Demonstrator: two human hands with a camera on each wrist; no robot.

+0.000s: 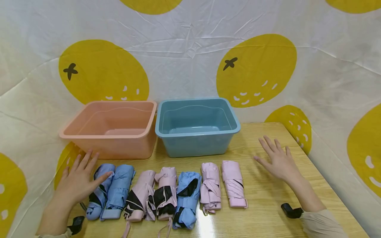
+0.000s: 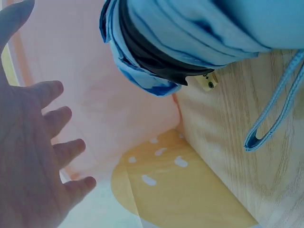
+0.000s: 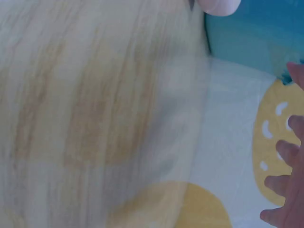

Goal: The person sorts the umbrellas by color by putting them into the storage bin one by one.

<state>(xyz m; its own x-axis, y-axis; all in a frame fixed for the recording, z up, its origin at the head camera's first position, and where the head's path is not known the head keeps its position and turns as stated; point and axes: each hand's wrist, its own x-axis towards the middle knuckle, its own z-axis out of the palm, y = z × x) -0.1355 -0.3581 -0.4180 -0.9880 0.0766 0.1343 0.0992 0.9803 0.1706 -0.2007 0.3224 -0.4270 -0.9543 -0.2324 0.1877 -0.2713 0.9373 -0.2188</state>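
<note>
Several folded umbrellas lie in a row on the wooden table. At the left end are two blue umbrellas [image 1: 119,190], then two pink ones with black patches [image 1: 142,195], a blue and black umbrella [image 1: 187,200], and two pink umbrellas [image 1: 233,185] on the right. My left hand [image 1: 78,183], fingers spread, hovers at the leftmost blue umbrella [image 2: 175,42] and holds nothing. Off to the right of the row, my right hand [image 1: 278,162] is spread above the table with nothing in it; the right wrist view shows its fingertips [image 3: 278,185].
Behind the umbrellas stand a pink bin [image 1: 104,145] at left and a blue bin [image 1: 196,145] beside it, both with nothing visible inside. A white cloth with yellow fruit prints [image 1: 190,76] hangs behind the table [image 1: 262,211]. Wrist straps [image 1: 290,211] circle both wrists.
</note>
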